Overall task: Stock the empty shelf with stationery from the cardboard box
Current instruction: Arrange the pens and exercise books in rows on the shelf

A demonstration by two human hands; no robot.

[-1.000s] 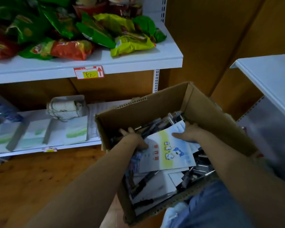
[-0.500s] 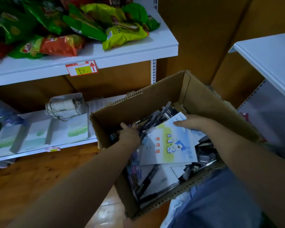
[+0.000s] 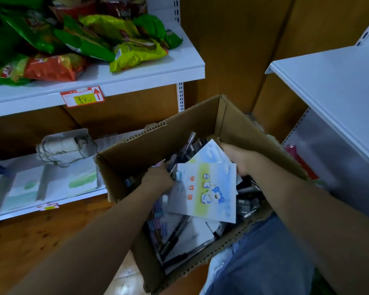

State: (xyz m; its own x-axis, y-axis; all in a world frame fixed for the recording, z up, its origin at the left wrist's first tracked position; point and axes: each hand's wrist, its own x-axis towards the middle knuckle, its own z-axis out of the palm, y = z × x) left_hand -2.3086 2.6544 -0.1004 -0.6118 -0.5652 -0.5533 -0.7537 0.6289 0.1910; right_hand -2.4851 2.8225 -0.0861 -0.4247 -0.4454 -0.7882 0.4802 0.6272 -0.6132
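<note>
The open brown cardboard box (image 3: 245,133) sits tilted against my lap, its far corner pointing toward the gap between two white shelf units. Its left wall stands just in front of the lower white shelf (image 3: 51,201) on the left, where pale green-and-white packs (image 3: 81,182) lie flat beside a netted bundle of white rolls (image 3: 66,147). Above that, a white shelf board (image 3: 136,73) carries green, yellow and orange snack bags (image 3: 107,43), with a red price tag (image 3: 82,96) clipped to its front edge. To my right, the bare white shelf top (image 3: 332,86) juts out beside the box's right wall, with free air above it. Wooden floor (image 3: 30,237) lies open to the left of the box.

Inside the box, a thin exercise book with a blue-and-yellow cover and a cartoon bear (image 3: 209,192) lies on top of a jumble of dark pens (image 3: 175,235) and white paper. My right hand (image 3: 241,160) grips the book's far right corner, fingers curled round its edge. My left hand (image 3: 158,177) is down among the pens at the book's left edge, fingers curled into the pile; whether they hold the book or the pens I cannot tell.
</note>
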